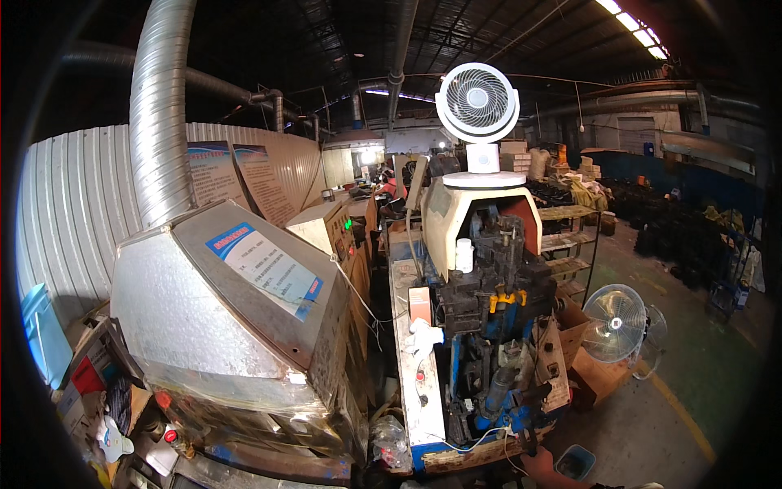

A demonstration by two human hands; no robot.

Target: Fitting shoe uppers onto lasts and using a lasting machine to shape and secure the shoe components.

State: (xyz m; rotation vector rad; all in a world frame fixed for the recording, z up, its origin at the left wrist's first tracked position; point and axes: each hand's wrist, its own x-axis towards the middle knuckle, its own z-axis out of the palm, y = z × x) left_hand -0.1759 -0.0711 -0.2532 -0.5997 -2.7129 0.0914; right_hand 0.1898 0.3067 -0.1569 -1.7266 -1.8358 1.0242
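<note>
- A blue bin point(42, 334) is standing at the far left against a corrugated wall point(77, 204), well apart from any fingers.
- A ribbed duct point(159, 106) is rising from a steel hood point(220, 301); a blue-edged label point(265, 265) is lying on the hood's sloping face.
- Clutter is sitting under the hood, including a red-capped bottle point(173, 438).
- A beige control box point(326, 228) is standing behind the hood.
- A white panel point(415, 359) is running along the near side of a dark machine point(493, 301), which is carrying yellow handles point(507, 298) and a white canister point(463, 255).
- A white desk fan point(477, 104) is sitting on top of the machine's cream cover point(444, 220).
- A hand point(544, 469) is showing only as a small part at the lower edge, just below the machine's base; which hand it is cannot be told, and the fingers are out of view, so their opening and grip cannot be told.
- A blue tub point(576, 462) is lying on the floor just right of that hand, the nearest item to it.
- A floor fan point(616, 323) is standing farther right, beside a cardboard box point(599, 375).
- A wire rack point(570, 240) is standing behind the machine.
</note>
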